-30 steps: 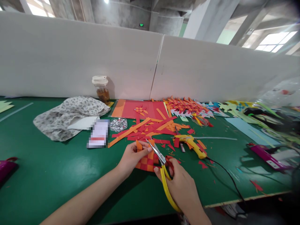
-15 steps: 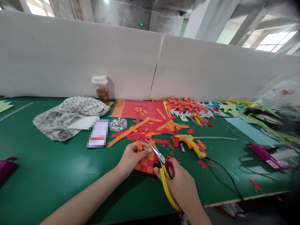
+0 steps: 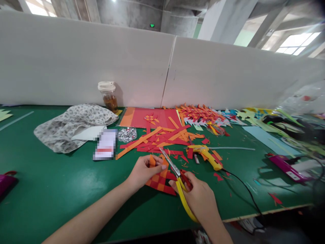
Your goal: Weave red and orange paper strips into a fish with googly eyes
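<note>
Near the table's front middle, my left hand point(image 3: 145, 171) pinches the top of a woven red and orange paper piece point(image 3: 159, 182), its thumb and fingers pressed together on the strips. My right hand point(image 3: 196, 193) is closed round scissors point(image 3: 174, 166) with yellow and red handles. Their blades point up and left, close to the fingertips of my left hand and the upper edge of the woven paper. Beyond the hands lies a pile of loose red and orange strips point(image 3: 162, 139).
A yellow glue gun point(image 3: 207, 156) with a black cord lies right of the strips. Farther left are a phone point(image 3: 105, 145), a patterned cloth point(image 3: 63, 127) and a lidded cup point(image 3: 109, 96). Woven paper fish point(image 3: 203, 115) are heaped at the back. A purple power strip point(image 3: 288, 169) is right.
The scissors and my right hand have shifted slightly right and down. The woven paper has tilted, and its lower right strips now show more beside the scissors.
</note>
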`<action>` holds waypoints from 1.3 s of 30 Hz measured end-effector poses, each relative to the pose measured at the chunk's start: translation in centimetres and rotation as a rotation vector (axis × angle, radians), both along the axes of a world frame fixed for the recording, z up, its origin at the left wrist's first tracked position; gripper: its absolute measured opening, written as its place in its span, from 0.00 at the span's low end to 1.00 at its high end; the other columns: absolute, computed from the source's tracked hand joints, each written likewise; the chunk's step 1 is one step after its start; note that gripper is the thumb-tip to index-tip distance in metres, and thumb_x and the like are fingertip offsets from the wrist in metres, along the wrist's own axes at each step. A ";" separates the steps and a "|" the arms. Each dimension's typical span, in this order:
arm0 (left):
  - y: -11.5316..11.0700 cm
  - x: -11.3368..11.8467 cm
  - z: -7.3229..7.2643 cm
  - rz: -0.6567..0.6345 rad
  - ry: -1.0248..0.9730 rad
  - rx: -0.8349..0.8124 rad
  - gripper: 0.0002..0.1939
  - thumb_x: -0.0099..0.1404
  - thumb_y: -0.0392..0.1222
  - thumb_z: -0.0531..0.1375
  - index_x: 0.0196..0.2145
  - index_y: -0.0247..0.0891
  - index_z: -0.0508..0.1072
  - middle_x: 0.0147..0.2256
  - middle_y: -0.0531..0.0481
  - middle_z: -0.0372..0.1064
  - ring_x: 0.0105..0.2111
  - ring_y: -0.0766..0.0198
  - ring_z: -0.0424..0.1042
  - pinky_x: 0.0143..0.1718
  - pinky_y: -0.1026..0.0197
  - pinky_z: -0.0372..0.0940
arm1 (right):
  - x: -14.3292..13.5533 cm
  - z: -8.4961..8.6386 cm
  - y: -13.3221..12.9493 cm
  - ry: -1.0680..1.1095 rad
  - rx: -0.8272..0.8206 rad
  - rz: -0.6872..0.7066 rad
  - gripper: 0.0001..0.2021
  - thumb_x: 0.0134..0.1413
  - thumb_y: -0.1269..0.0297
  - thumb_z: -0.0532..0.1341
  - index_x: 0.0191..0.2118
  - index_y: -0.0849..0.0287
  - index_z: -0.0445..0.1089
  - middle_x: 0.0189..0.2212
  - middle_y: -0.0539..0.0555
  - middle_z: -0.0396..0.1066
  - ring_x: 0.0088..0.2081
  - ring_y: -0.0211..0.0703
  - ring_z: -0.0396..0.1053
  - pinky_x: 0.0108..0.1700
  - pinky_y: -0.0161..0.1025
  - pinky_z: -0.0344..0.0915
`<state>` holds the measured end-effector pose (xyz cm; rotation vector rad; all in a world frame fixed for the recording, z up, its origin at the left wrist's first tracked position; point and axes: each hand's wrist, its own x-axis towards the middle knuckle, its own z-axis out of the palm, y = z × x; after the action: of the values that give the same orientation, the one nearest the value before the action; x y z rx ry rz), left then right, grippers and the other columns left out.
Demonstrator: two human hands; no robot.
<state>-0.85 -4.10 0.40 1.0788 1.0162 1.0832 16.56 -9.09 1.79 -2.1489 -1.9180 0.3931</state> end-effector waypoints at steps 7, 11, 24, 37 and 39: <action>0.5 -0.2 -0.7 0.033 -0.137 -0.156 0.16 0.46 0.41 0.69 0.32 0.36 0.70 0.27 0.54 0.72 0.27 0.69 0.69 0.34 0.66 0.62 | 0.9 -0.2 0.3 0.114 0.101 -0.130 0.14 0.48 0.49 0.54 0.36 0.53 0.60 0.25 0.49 0.68 0.28 0.45 0.68 0.27 0.35 0.57; 0.8 -0.3 -1.1 0.042 -0.183 -0.199 0.18 0.44 0.41 0.70 0.33 0.36 0.70 0.28 0.53 0.73 0.28 0.68 0.71 0.35 0.65 0.63 | 1.1 0.0 0.3 0.083 0.092 -0.117 0.15 0.48 0.50 0.54 0.39 0.53 0.62 0.26 0.50 0.68 0.28 0.46 0.68 0.28 0.36 0.58; 0.7 -0.4 -0.7 0.033 -0.223 -0.267 0.16 0.48 0.35 0.67 0.37 0.35 0.73 0.35 0.46 0.75 0.37 0.61 0.73 0.40 0.61 0.65 | 1.3 -0.2 0.0 0.095 0.106 -0.113 0.15 0.47 0.51 0.55 0.39 0.53 0.63 0.23 0.48 0.65 0.25 0.44 0.66 0.26 0.35 0.56; 1.3 -0.5 -0.4 -0.034 -0.412 -0.461 0.16 0.62 0.37 0.50 0.44 0.30 0.72 0.41 0.40 0.74 0.43 0.57 0.72 0.41 0.60 0.67 | 1.6 -0.6 0.0 0.068 0.129 -0.118 0.12 0.45 0.54 0.55 0.36 0.53 0.62 0.22 0.47 0.64 0.23 0.41 0.64 0.25 0.34 0.56; 1.2 -0.5 -0.4 -0.023 -0.395 -0.461 0.16 0.62 0.37 0.50 0.44 0.31 0.72 0.41 0.40 0.74 0.43 0.57 0.73 0.41 0.60 0.67 | 1.7 -0.5 0.0 0.050 0.153 -0.119 0.14 0.45 0.52 0.56 0.36 0.54 0.63 0.23 0.48 0.66 0.24 0.42 0.65 0.25 0.34 0.57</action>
<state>-1.31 -2.86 0.01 0.4790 0.8708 0.9337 18.30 -9.07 1.29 -2.1198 -1.7236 0.2660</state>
